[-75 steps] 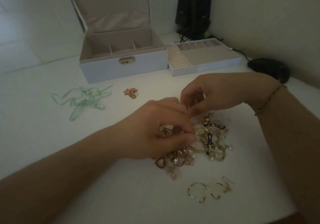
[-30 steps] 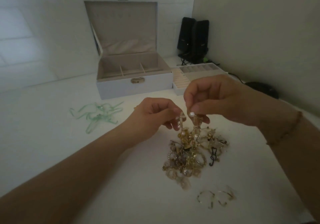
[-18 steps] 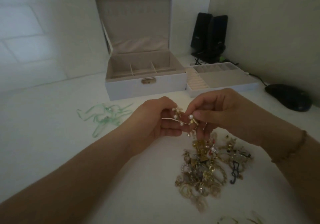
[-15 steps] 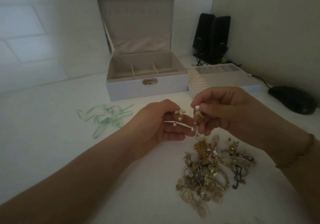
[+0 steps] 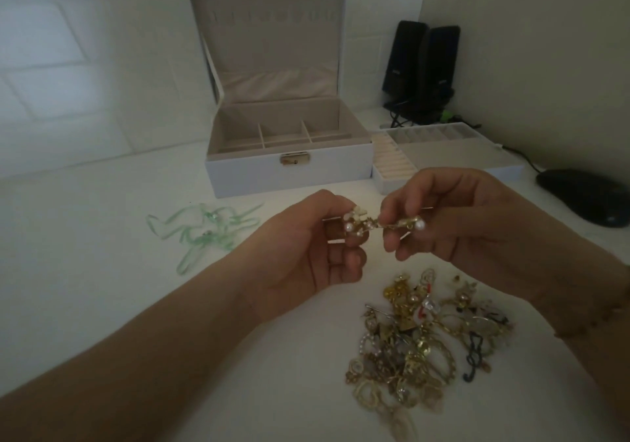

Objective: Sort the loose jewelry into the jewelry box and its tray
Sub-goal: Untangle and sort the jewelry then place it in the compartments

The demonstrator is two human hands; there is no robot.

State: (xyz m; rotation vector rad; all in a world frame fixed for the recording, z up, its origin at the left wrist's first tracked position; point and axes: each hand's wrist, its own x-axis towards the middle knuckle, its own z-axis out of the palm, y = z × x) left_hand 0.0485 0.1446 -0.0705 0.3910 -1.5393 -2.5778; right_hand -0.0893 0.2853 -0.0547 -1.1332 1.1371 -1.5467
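My left hand (image 5: 306, 254) pinches a gold earring with pearls and a pale flower (image 5: 356, 223). My right hand (image 5: 460, 216) pinches a matching gold pearl earring (image 5: 410, 225); the two pieces touch between my hands, above the table. A heap of gold jewelry (image 5: 419, 339) lies below my right hand. The white jewelry box (image 5: 289, 168) stands open at the back, its lid upright and its divided compartments showing nothing inside. Its tray (image 5: 504, 168) lies just to the right of it, partly hidden by my right hand.
A tangle of pale green jewelry (image 5: 204, 230) lies on the white table to the left. A black mouse (image 5: 586, 199) sits at the right edge, and two black speakers (image 5: 422, 66) stand in the back corner by the wall.
Both hands lifted a pair of pearl earrings out of the heap and now hold them level, end to end. The view shifted, so the heap sits lower right.
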